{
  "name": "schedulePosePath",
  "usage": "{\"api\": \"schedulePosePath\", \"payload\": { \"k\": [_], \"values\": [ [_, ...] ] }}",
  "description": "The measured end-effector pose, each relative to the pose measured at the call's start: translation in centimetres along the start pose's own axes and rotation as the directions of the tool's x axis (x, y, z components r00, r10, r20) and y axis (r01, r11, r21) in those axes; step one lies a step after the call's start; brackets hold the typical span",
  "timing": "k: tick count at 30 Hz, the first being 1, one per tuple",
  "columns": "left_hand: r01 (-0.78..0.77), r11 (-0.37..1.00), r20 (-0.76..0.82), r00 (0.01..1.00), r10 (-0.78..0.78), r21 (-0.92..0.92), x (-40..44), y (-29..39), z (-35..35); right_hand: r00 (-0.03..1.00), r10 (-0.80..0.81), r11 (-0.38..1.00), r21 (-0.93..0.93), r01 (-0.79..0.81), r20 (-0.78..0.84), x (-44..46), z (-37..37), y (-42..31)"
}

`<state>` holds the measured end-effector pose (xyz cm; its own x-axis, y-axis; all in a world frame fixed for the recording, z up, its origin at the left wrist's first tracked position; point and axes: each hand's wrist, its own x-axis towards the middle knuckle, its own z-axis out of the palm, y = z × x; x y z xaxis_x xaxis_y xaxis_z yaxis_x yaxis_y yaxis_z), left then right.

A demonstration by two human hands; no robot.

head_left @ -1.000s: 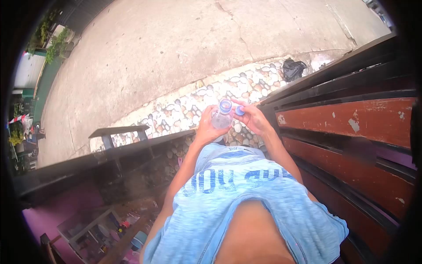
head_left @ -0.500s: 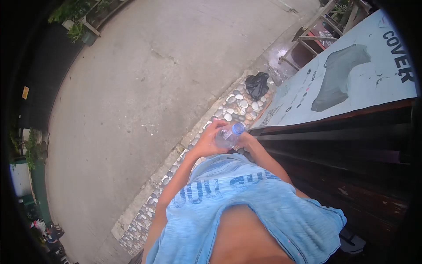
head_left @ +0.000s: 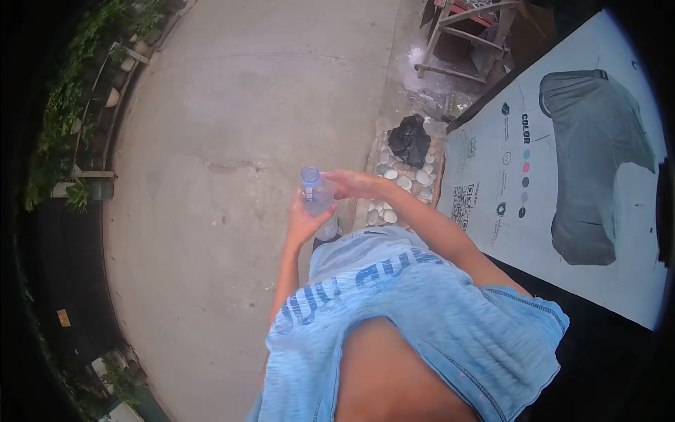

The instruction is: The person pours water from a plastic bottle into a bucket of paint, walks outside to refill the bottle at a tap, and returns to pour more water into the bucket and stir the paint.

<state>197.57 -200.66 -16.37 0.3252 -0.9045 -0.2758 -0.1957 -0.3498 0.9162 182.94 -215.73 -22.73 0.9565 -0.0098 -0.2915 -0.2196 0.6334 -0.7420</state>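
In front of my shirt, a clear plastic bottle (head_left: 320,195) stands nearly upright with its bluish neck toward me. Whether a cap sits on it is hard to make out. My left hand (head_left: 304,222) is wrapped round the bottle's near left side. From the right, my right hand (head_left: 351,184) holds the bottle's upper side, its fingertips partly hidden behind the plastic. A paler lower part of the bottle shows beneath my left fingers.
Concrete pavement (head_left: 211,176) spreads ahead and left. A black plastic bag (head_left: 410,141) lies on a pebbled strip (head_left: 401,179). A printed banner (head_left: 520,183) stands close on my right, and a wooden frame (head_left: 467,39) is beyond. Plants (head_left: 77,91) line the far left.
Both hands have carried the bottle leftward and slightly up in view, off the pebbled strip and over the concrete. The view has turned, showing more of the banner's lower part.
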Motion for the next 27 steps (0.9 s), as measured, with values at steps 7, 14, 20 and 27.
{"api": "schedulePosePath", "payload": {
  "k": [7,14,20,27],
  "values": [
    [-0.252,0.925,0.119,0.967,0.226,0.284,21.5,1.8,-5.2,0.363,0.007,0.939,0.131,0.317,-0.932,-2.7,-13.7,1.7],
    [-0.504,0.720,0.351,0.861,0.369,0.478,40.3,6.7,-1.1,0.021,0.196,0.963,0.196,0.185,-0.980,-7.0,-22.6,5.1],
    [-0.538,0.780,0.507,0.793,0.339,0.320,56.1,14.8,8.4,-0.042,0.045,0.993,0.049,-0.105,-0.998,-5.3,-32.8,-6.3],
    [-0.696,0.619,0.716,0.634,0.292,0.365,69.6,20.4,22.8,-0.325,-0.231,0.924,-0.102,-0.369,-0.917,-11.6,-37.8,-19.0]
  ]
}}
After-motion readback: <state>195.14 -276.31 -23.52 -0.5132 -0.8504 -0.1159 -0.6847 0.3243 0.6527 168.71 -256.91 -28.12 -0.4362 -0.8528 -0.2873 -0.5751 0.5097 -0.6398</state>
